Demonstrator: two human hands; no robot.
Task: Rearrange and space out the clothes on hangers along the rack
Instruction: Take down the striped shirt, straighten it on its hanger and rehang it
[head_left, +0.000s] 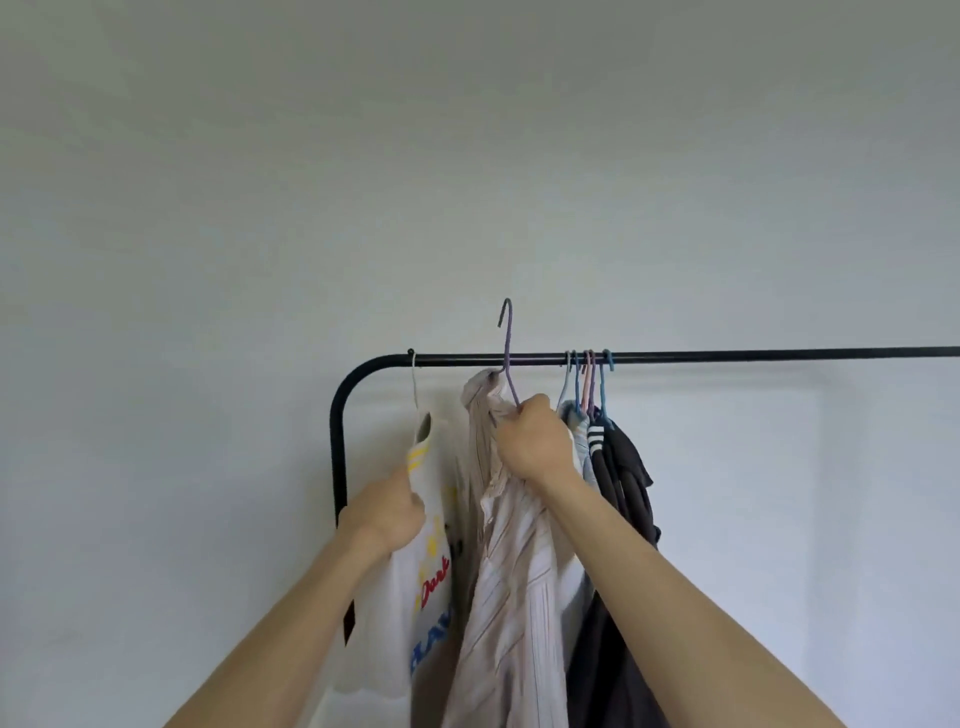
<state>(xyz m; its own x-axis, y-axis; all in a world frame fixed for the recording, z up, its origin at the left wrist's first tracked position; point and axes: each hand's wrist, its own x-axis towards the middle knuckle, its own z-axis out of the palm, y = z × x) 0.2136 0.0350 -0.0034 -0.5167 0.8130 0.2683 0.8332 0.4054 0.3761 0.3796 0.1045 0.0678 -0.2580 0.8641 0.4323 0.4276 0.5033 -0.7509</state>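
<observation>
Holding one hanger clear of the rail, you have both hands on the crowded end of the rack.

- Right hand (532, 441): closed in a fist around the neck of the purple hanger (508, 353) and the collar of the striped shirt (511, 561). The hook stands above the black rail (727, 356), off the bar, so the garment's weight is carried by your grip alone; that likely frees it to be set down at a new spot.
- Left hand (387, 512): closed on the shoulder edge of the white printed T-shirt (428, 571), apparently holding it aside so the lifted shirt does not drag on it. Its pale hanger (414, 384) sits hooked at the rail's curved left corner.
- Remaining stock: a tight cluster of blue and pink hangers (587, 374) just right of your fist, carrying a light blue garment (576, 423) and dark garments (623, 493), one with white stripes at the neck. Hooks touch or nearly touch.
- Free space: the rail to the right of the cluster is bare to the frame edge, the evident room for spacing.
- Backdrop: plain pale wall (467, 156).
</observation>
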